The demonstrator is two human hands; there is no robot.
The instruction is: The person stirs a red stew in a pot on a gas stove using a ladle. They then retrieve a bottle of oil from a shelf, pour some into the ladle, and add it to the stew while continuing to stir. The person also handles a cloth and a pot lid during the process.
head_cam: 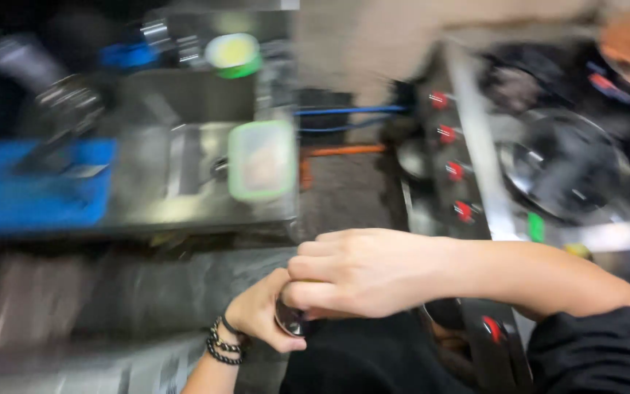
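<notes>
A stainless steel counter (pixel 147 211) filled the left half of the blurred view, its sunken sink (pixel 184 164) near the middle. To the right stood a steel stove (pixel 475 146) with a row of red knobs (pixel 455 171) along its front edge and a large dark wok (pixel 566 164) sitting on a burner. A blue tray (pixel 38 186) lay on the counter's left end. A green-rimmed clear container (pixel 260 160) rested at the sink's right edge, and a smaller round tub with a green lid (pixel 233 55) stood farther back.

At lower centre the right hand (pixel 362 271) was curled, fingers folded down over the top of a small round object (pixel 289 319). The left hand (pixel 260 314), wrist ringed with dark beaded bracelets (pixel 222 341), cupped that object from below and from the left. Only a dark, shiny, metallic-looking curved edge of the object showed between the two hands; its full shape could not be told. It was held in front of the person's dark clothing, just left of the stove's nearest knob.
</notes>
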